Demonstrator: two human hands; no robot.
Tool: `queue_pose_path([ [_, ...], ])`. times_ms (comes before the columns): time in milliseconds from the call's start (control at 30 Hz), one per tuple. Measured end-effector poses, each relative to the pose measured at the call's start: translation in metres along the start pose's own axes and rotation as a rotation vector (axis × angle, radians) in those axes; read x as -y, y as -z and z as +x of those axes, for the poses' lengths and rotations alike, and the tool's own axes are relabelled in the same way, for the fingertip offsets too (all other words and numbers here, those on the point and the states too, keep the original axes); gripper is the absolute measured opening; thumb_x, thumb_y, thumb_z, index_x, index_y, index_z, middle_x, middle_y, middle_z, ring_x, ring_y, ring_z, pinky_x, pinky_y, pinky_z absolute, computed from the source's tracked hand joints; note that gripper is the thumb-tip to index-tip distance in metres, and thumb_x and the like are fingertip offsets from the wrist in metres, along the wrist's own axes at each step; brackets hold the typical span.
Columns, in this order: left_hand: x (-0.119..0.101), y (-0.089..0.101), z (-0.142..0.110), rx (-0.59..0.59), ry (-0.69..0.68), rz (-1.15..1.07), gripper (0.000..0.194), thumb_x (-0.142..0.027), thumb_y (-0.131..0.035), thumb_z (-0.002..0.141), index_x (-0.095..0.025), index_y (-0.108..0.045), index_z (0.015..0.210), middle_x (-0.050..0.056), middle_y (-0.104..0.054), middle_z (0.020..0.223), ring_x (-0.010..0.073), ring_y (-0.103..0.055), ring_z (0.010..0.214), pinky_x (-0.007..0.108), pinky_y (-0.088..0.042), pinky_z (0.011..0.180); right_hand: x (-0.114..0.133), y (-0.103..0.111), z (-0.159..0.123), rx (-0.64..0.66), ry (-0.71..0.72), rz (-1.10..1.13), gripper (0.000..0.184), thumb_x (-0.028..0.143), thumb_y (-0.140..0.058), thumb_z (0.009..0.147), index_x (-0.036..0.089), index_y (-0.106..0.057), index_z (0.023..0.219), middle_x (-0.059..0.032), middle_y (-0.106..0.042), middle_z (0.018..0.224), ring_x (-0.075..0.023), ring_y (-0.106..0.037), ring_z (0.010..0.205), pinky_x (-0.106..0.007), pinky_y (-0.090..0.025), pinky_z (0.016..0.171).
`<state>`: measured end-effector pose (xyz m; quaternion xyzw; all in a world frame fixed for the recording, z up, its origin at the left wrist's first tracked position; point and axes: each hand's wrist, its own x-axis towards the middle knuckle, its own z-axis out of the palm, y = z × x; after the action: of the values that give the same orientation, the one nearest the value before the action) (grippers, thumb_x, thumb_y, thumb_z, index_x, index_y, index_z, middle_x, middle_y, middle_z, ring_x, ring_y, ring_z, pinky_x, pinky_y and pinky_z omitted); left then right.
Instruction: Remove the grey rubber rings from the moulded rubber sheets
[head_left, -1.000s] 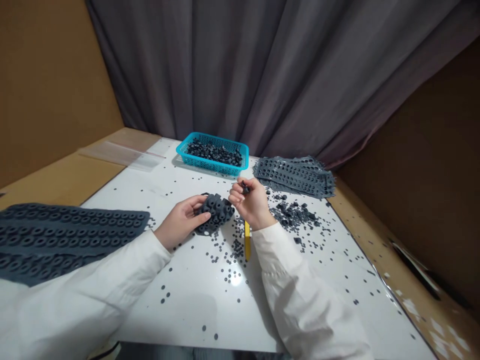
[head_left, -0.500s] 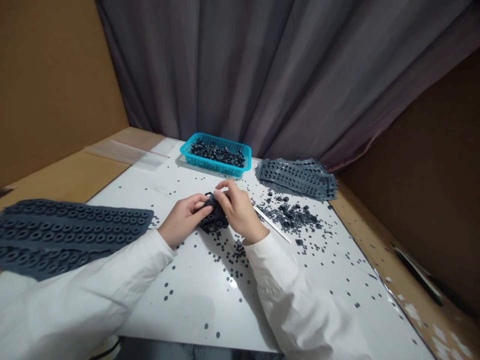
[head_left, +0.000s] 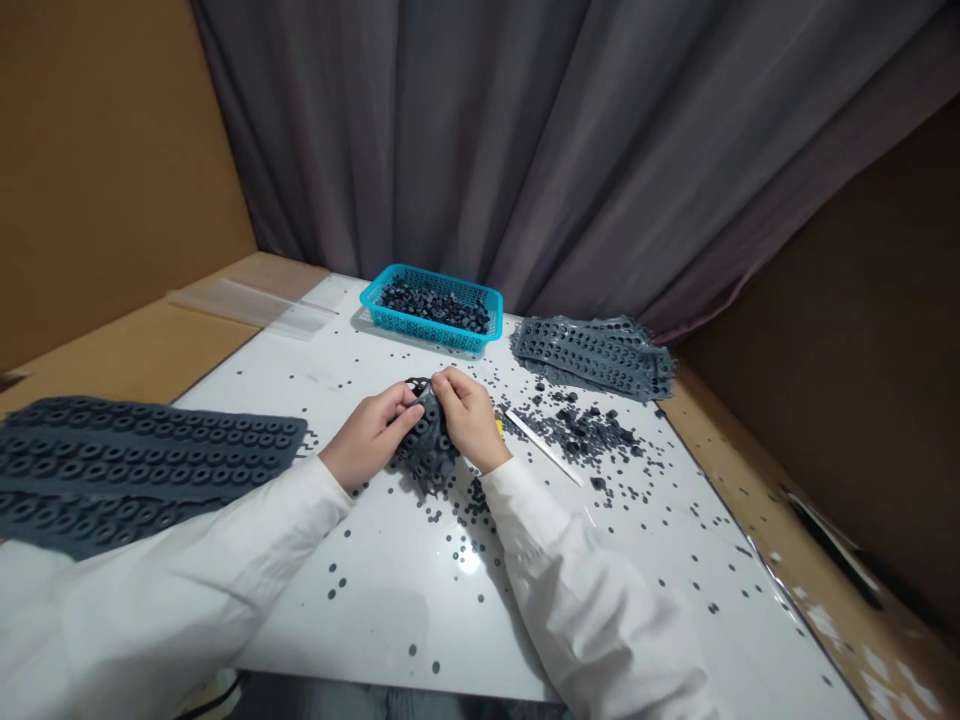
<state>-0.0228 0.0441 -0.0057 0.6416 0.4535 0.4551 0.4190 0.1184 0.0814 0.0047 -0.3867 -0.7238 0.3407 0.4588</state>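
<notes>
Between my hands hangs a dark grey moulded rubber sheet [head_left: 427, 440] with rows of raised rings, bent and bunched. My left hand [head_left: 369, 430] pinches its upper left part between thumb and fingers. On the upper right edge, my right hand [head_left: 469, 415] is closed, thumb against the curled fingers. The sheet's far side is hidden behind the fingers. Small dark discs [head_left: 472, 495] lie scattered on the white table [head_left: 360, 610] beneath. A bit of something yellow [head_left: 499, 428] shows beside my right hand.
A blue basket [head_left: 431, 330] of small black parts stands at the back. Flat ringed sheets [head_left: 150, 460] lie at left, punched sheets [head_left: 592, 355] at back right. Right of my hands are a white stick [head_left: 544, 448] and a pile of black bits [head_left: 592, 430]. Clear plastic bags [head_left: 262, 305] lie back left.
My right hand has turned and lowered slightly, its fingers now closed on the sheet's edge. The ringed face of the sheet has swung into view and hangs lower.
</notes>
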Motion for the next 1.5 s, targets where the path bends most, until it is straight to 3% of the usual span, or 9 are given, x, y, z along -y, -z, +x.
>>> queue_pose_path([
  [267, 0.004, -0.010, -0.012, -0.011, 0.016, -0.026, 0.020, -0.034, -0.047, 0.085, -0.019, -0.040, 0.073, -0.006, -0.039, 0.058, 0.0094, -0.037, 0.054, 0.021, -0.030, 0.052, -0.022, 0.013, 0.016, -0.444, -0.324, 0.197, 0.030, 0.044, -0.040, 0.084, 0.021, -0.037, 0.064, 0.0080, -0.030, 0.049, -0.0088, -0.031, 0.044, -0.020, -0.028, 0.044],
  [600, -0.006, -0.011, -0.004, -0.042, 0.205, -0.344, 0.033, -0.040, -0.063, 0.073, -0.015, -0.057, 0.094, 0.002, -0.065, 0.075, 0.0158, -0.057, 0.069, 0.026, -0.044, 0.065, 0.020, 0.037, 0.016, 0.005, -0.395, 0.649, 0.016, 0.028, -0.040, 0.079, 0.021, -0.036, 0.066, 0.0100, -0.022, 0.048, -0.0055, -0.012, 0.040, -0.018, -0.017, 0.040],
  [667, -0.005, -0.011, -0.003, -0.038, 0.198, -0.367, 0.035, -0.037, -0.065, 0.072, -0.014, -0.058, 0.097, 0.004, -0.068, 0.081, 0.0182, -0.060, 0.076, 0.028, -0.045, 0.070, 0.023, 0.038, 0.012, 0.091, -0.333, 0.496, 0.025, 0.033, -0.039, 0.082, 0.021, -0.032, 0.062, 0.0085, -0.023, 0.049, -0.0063, -0.016, 0.041, -0.020, -0.018, 0.042],
  [833, -0.002, -0.009, -0.001, -0.015, 0.180, -0.404, 0.039, -0.031, -0.069, 0.066, -0.015, -0.060, 0.101, 0.008, -0.070, 0.094, 0.0238, -0.061, 0.094, 0.033, -0.045, 0.083, 0.027, 0.033, 0.001, 0.261, 0.080, -0.315, 0.035, 0.045, -0.045, 0.085, 0.019, -0.043, 0.062, 0.0024, -0.044, 0.055, -0.0107, -0.038, 0.053, -0.023, -0.025, 0.053],
  [967, -0.002, -0.008, -0.004, 0.006, 0.135, -0.359, 0.041, -0.029, -0.063, 0.073, -0.017, -0.053, 0.110, 0.007, -0.070, 0.093, 0.0211, -0.062, 0.089, 0.031, -0.045, 0.079, 0.023, 0.030, -0.002, 0.281, 0.117, -0.729, 0.032, 0.047, -0.042, 0.087, 0.020, -0.051, 0.074, -0.0028, -0.054, 0.061, -0.0139, -0.043, 0.054, -0.026, -0.021, 0.053],
  [1100, -0.002, -0.007, -0.008, 0.012, 0.056, -0.211, 0.042, -0.026, -0.056, 0.078, -0.018, -0.045, 0.118, 0.005, -0.068, 0.090, 0.0186, -0.061, 0.082, 0.030, -0.045, 0.076, 0.018, 0.030, -0.002, 0.345, 0.168, -0.875, 0.034, 0.045, -0.036, 0.091, 0.020, -0.054, 0.078, -0.0057, -0.060, 0.066, -0.0153, -0.046, 0.055, -0.027, -0.020, 0.054],
  [1267, 0.001, -0.003, -0.007, 0.008, -0.009, 0.030, 0.020, -0.033, -0.054, 0.079, -0.017, -0.058, 0.090, 0.002, -0.064, 0.079, 0.0187, -0.057, 0.076, 0.028, -0.042, 0.071, 0.016, 0.029, -0.002, 0.356, 0.218, -0.753, 0.032, 0.038, -0.034, 0.092, 0.020, -0.051, 0.071, -0.0021, -0.055, 0.063, -0.0130, -0.042, 0.054, -0.025, -0.020, 0.054],
  [1367, 0.001, -0.003, -0.003, 0.100, -0.003, -0.013, 0.026, -0.038, -0.048, 0.083, -0.016, -0.061, 0.080, 0.001, -0.061, 0.073, 0.0180, -0.054, 0.073, 0.027, -0.041, 0.067, 0.013, 0.022, -0.002, 0.357, 0.213, -0.498, 0.034, 0.036, -0.034, 0.092, 0.020, -0.045, 0.064, 0.0017, -0.048, 0.057, -0.0113, -0.040, 0.054, -0.023, -0.025, 0.055],
  [1500, -0.007, -0.004, -0.006, 0.054, -0.014, -0.041, 0.032, -0.039, -0.045, 0.084, -0.017, -0.053, 0.062, -0.003, -0.047, 0.057, 0.0127, -0.042, 0.056, 0.024, -0.034, 0.054, -0.006, 0.023, 0.004, 0.262, 0.163, -0.190, 0.039, 0.037, -0.035, 0.090, 0.019, -0.039, 0.056, 0.0042, -0.039, 0.052, -0.0100, -0.037, 0.052, -0.021, -0.028, 0.055],
])
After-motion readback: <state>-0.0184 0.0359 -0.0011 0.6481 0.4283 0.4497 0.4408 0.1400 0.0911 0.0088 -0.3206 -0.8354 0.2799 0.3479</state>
